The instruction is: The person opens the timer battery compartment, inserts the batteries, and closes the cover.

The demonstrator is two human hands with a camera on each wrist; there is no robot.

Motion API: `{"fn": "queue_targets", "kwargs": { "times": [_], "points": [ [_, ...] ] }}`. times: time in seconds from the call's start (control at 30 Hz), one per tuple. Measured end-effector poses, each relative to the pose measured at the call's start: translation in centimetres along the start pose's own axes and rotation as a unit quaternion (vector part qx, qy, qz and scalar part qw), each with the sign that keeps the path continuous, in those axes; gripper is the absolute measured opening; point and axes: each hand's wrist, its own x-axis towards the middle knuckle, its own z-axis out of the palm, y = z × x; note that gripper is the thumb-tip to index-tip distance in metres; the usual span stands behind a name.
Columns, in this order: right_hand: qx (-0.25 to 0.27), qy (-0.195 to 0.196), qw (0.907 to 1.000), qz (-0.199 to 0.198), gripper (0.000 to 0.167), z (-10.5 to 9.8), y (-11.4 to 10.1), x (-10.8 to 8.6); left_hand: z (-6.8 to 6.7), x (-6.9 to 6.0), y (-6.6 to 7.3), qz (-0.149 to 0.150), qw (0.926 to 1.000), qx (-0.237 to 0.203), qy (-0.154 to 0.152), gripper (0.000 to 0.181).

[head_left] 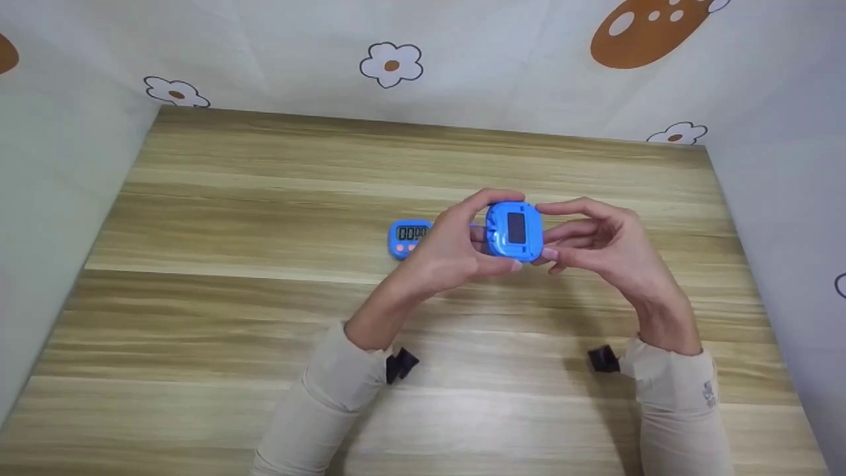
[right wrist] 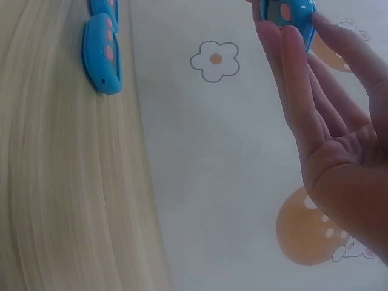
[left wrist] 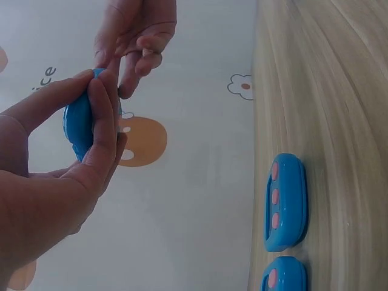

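A blue digital timer is held up over the table, its back with a dark rectangular patch facing the head camera. My left hand grips it from the left, thumb below and fingers along the top and behind. From the right, my right hand pinches its edge between thumb and index finger. Pink buttons on the held timer's front show in the right wrist view. Behind the left hand, a second blue timer lies on the table, its display showing zeros. A third timer, mostly covered in the head view, lies beside it.
The wood-grain table extends around both forearms. Pale cloth walls with flower and orange prints enclose its back and sides. Dark wrist-camera mounts stick out from both sleeves.
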Motion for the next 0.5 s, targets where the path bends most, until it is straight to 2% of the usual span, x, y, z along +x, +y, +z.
{"fn": "queue_targets", "kwargs": {
  "times": [0.13,0.3,0.5],
  "points": [
    [0.009,-0.015,0.9997,0.017,0.047,-0.12,-0.11,-0.05,-0.02,0.16,-0.32,-0.007,1.0000,0.005,-0.004,0.072],
    [0.014,-0.021,0.9995,0.019,0.043,-0.14,-0.18,-0.03,0.02,0.39,-0.74,-0.010,0.9999,-0.009,-0.004,0.072],
    [0.008,-0.013,0.9998,0.015,0.046,-0.09,-0.38,-0.17,0.25,0.54,-1.01,0.007,0.9993,-0.036,-0.012,0.072]
  ]
}}
